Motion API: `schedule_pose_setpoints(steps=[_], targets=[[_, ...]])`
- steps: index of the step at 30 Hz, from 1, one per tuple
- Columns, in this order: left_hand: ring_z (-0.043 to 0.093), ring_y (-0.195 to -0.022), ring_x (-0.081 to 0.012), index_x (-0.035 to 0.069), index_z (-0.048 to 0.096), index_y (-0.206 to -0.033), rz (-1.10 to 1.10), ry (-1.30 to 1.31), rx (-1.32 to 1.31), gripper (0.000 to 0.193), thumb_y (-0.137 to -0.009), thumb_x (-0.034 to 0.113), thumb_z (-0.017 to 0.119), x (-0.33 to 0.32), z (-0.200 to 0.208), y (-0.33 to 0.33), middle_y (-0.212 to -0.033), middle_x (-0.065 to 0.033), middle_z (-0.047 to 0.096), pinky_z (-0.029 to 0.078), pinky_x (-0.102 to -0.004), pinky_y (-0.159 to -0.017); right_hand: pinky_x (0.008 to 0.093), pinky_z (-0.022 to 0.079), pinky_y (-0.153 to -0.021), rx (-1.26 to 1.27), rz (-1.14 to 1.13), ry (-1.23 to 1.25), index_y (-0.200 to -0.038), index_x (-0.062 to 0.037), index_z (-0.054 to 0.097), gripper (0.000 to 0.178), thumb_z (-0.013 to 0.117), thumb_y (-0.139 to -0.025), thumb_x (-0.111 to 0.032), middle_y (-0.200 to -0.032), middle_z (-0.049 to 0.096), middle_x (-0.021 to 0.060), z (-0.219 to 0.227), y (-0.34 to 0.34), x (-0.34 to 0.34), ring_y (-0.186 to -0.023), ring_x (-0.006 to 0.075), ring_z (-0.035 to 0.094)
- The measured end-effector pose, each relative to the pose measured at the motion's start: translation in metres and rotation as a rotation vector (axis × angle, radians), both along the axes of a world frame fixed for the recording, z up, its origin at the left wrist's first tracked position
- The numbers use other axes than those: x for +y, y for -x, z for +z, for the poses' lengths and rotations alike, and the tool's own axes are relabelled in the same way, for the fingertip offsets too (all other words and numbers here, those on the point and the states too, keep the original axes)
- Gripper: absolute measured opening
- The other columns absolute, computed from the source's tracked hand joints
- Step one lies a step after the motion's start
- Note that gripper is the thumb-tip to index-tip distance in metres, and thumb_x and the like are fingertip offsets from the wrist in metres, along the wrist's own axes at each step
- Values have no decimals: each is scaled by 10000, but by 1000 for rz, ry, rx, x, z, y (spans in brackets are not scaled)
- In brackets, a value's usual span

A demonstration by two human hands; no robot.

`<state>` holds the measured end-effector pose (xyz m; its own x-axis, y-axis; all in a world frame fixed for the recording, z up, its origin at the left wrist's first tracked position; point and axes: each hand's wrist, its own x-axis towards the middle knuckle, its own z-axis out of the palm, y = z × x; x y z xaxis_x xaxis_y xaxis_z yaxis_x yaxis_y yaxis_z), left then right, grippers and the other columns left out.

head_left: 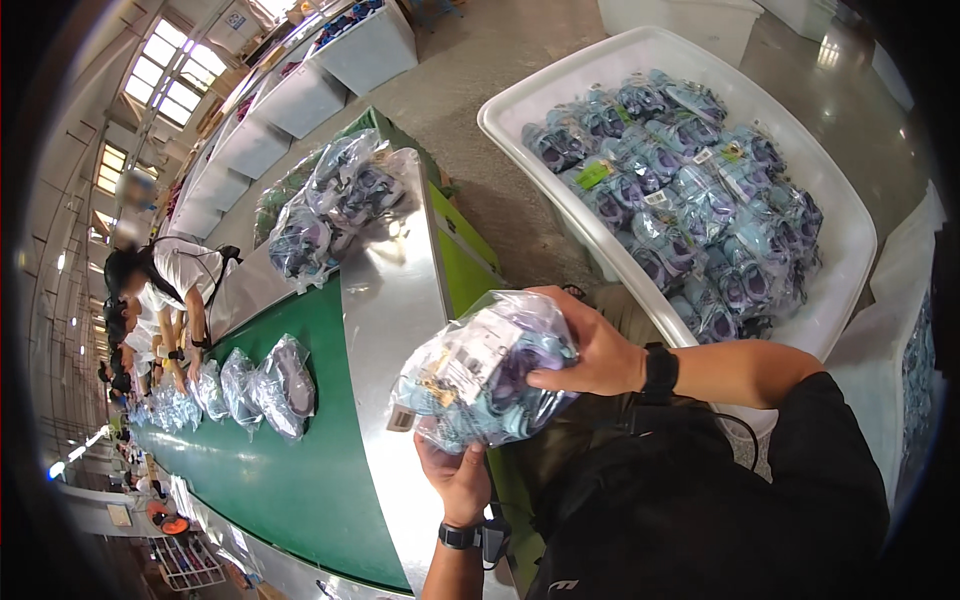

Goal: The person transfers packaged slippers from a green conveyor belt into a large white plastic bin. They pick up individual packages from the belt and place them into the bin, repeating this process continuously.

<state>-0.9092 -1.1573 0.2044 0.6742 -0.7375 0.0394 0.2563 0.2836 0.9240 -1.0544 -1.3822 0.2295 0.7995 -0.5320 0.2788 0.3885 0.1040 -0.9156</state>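
A clear plastic bag of light-blue and purple shoes [485,375] is held between my two hands, over the metal end of the conveyor. My right hand [600,350] grips its right side, thumb across the front and the other fingers hidden behind. Supporting the lower edge is my left hand [458,482], its thumb up against the plastic. A white printed label shows through the film, and a small tag sits at the bag's left corner.
At the right stands a white tub [850,270] heaped with similar bagged shoes. More bagged shoes [335,205] are piled on the conveyor's far metal edge [385,270]. The green belt [330,480] carries several bags [285,385]; co-workers [185,275] reach over it at left. Grey bins [365,55] line the back.
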Motion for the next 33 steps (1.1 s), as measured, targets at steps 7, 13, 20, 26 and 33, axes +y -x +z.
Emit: schedule_pose_setpoints(steps=[7, 13, 20, 26, 33], targets=[[530, -1270, -245, 63, 366, -1451, -83, -27, 65, 701, -866, -60, 732, -27, 11, 8, -1387, -120, 519, 445, -425, -1066, 338, 422, -1099, 14, -66, 64, -1479, -38, 392, 781, 825, -834, -108, -1357, 555, 75, 11, 20, -17, -1262, 147, 532], [603, -1134, -245, 36, 432, -1435, -352, -216, -125, 577, -941, 182, 691, -34, 18, 5, -1317, -132, 562, 558, -355, -792, 326, 493, -975, 195, -280, 114, -1338, 36, 526, 658, 824, -823, -243, -1162, 671, 123, 22, 65, -71, -1088, 184, 632], [680, -990, -237, -30, 536, -1350, -140, -527, -239, 377, -1003, 79, 636, -13, -32, -64, -1198, -151, 662, 604, -366, -832, 356, 496, -894, 720, -836, 536, -1184, 6, 627, 584, 817, -792, -383, -1070, 671, 141, 34, 252, -170, -991, 212, 628], [623, -713, -132, 59, 592, -1173, 10, -654, -35, 180, -1013, 129, 637, -49, -30, -73, -1002, -101, 692, 481, -228, -543, 337, 511, -873, 1105, -1345, 492, -1175, 26, 628, 485, 802, -835, -274, -1024, 712, 106, 25, 461, -191, -943, 206, 674], [558, -659, -104, 67, 600, -1160, 59, -712, -82, 161, -1015, 131, 633, -59, -25, -77, -938, -78, 687, 425, -223, -524, 420, 527, -916, 1629, -1549, 209, -1256, 56, 588, 762, 787, -779, -504, -1118, 692, 273, -18, 572, -264, -1048, 387, 683]])
